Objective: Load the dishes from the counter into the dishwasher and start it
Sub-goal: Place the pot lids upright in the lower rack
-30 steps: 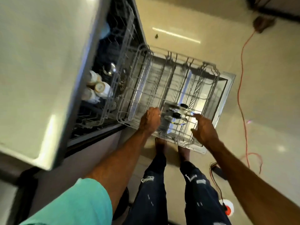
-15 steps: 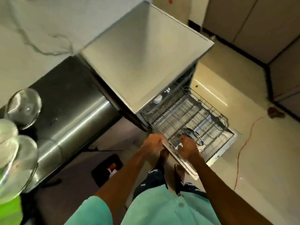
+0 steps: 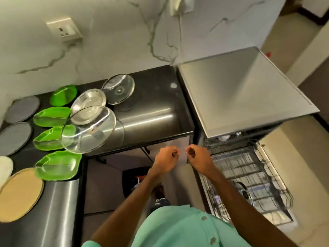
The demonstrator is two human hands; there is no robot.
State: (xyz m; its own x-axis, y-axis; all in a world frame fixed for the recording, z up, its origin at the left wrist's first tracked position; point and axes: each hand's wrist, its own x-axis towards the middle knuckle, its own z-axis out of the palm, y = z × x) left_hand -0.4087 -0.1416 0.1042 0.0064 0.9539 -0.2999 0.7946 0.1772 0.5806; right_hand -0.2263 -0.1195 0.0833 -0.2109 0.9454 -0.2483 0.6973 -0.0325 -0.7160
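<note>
The dishwasher (image 3: 245, 93) stands open at the right, its lower rack (image 3: 249, 177) pulled out with a glass lid (image 3: 244, 191) lying in it. My left hand (image 3: 166, 160) and right hand (image 3: 198, 157) hang side by side in front of the counter edge, between counter and rack, fingers loosely curled and holding nothing. On the dark counter (image 3: 156, 97) lie two glass lids (image 3: 89, 130) (image 3: 118, 89), a steel bowl (image 3: 88, 106), several green leaf-shaped plates (image 3: 57, 165), two grey plates (image 3: 22, 108), a tan plate (image 3: 19, 194) and a white plate (image 3: 4, 166).
A marble wall with a socket (image 3: 63, 29) backs the counter. The large glass lid overhangs the counter's front edge. A dark mat (image 3: 135, 180) lies on the floor below. Beige floor stretches right of the dishwasher.
Both hands have left the lower rack and risen to counter height, empty. My view has swung left from the rack to the counter and its dishes.
</note>
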